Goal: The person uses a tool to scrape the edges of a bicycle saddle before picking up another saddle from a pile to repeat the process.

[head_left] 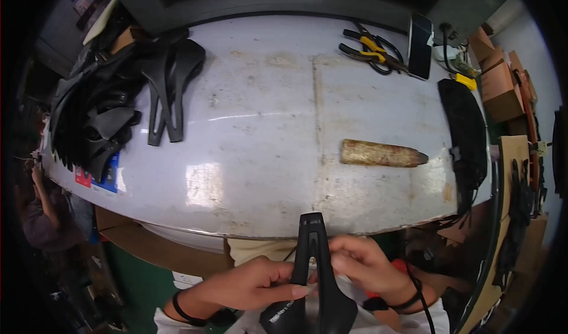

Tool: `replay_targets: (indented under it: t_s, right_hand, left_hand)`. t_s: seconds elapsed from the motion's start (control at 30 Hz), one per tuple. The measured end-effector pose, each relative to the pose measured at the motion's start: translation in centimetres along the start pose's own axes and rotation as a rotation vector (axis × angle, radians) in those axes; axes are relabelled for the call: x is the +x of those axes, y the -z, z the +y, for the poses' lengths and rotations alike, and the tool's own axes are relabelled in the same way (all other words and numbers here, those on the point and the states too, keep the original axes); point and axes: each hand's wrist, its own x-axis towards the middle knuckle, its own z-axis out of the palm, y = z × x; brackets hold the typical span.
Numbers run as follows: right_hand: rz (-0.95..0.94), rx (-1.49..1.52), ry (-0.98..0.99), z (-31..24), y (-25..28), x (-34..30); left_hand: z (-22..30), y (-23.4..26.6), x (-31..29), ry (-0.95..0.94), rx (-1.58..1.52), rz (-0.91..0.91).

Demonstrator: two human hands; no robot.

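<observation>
A black bicycle saddle [312,257] with a long slot down its middle is held in front of my body at the table's near edge. Its narrow nose points away from me, and the wide rear end spreads toward the lower edge. My left hand [260,284] grips its left side, thumb laid across the top by the slot. On the opposite side my right hand [364,266] has its fingers curled against the saddle's right edge; their tips are partly hidden. Pale printing marks the left wing.
A heap of black saddle pieces [112,109] covers the table's left side. On the right lie a worn tapered block [381,153], yellow-and-black pliers [370,47], a phone [420,47] and a black pouch [464,133]. Cardboard boxes [503,91] stand beyond. Another person [53,216] is at far left.
</observation>
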Motion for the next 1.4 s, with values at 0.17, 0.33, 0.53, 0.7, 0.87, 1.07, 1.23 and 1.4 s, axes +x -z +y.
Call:
replay_targets:
  t_s: [0.17, 0.33, 0.53, 0.7, 0.87, 1.07, 1.23, 1.4]
  right_hand:
    - [-0.144, 0.144, 0.06, 0.5, 0.2, 2.0]
    - [-0.012, 0.034, 0.153, 0.8, -0.5, 1.1]
    - [-0.366, -0.384, 0.137, 1.1, 2.2, 0.7]
    - [-0.569, -0.329, 0.179, 1.4, 2.6, 1.3]
    - [-0.611, -0.355, 0.086, 0.4, 2.7, 1.2]
    - [0.289, 0.08, 0.58, -1.0, -1.0, 0.6]
    - [0.211, -0.556, 0.494, 0.9, -1.1, 2.3]
    - [0.464, -0.613, 0.635, -1.3, -0.6, 0.8]
  left_hand:
    - [0.1, 0.3, 0.6, -0.049, 0.179, -0.102]
    - [1.2, 0.2, 0.7, -0.023, 0.226, -0.118]
    - [1.1, 0.4, 0.6, -0.064, 0.228, -0.128]
    - [0.8, 0.6, 0.7, -0.097, 0.182, -0.138]
    - [0.3, 1.4, 1.1, -0.037, 0.195, -0.154]
    - [-6.7, -0.8, 2.2, -0.608, -0.781, -0.093]
    - [-4.7, -2.4, 4.1, -0.652, -0.49, 0.634]
    - [-1.3, 0.8, 2.1, -0.529, -0.385, 0.602]
